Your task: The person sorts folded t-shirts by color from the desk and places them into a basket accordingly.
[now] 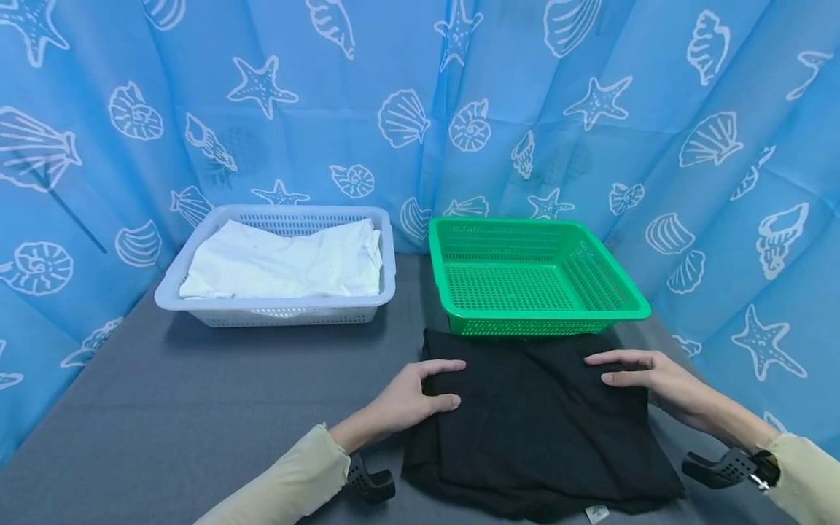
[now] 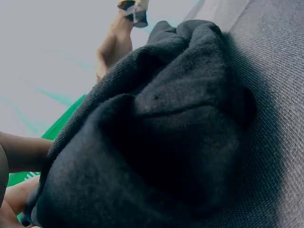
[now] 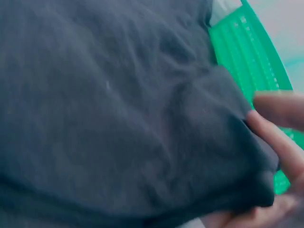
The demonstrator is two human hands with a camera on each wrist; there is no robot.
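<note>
A folded black garment [image 1: 525, 423] with a small white tag at its near edge lies before the green basket [image 1: 551, 310]. My left hand [image 1: 403, 394] holds its left side, index finger and thumb showing on top. The other left fingers are hidden. In the left wrist view, the garment's loose folds [image 2: 171, 123] bulge near the camera. At the far right side my right hand [image 1: 663, 383] grips the garment. Its fingers [image 3: 259, 216] show beneath the fabric in the right wrist view, with another finger against the upper edge.
A white basket [image 1: 387, 270] holding folded white cloth [image 1: 289, 259] stands at the back left. The green basket beside it has a perforated bare floor. Grey cloth [image 1: 197, 408] covers the table. A blue curtain [image 1: 407, 73] with shell patterns hangs behind and along both sides.
</note>
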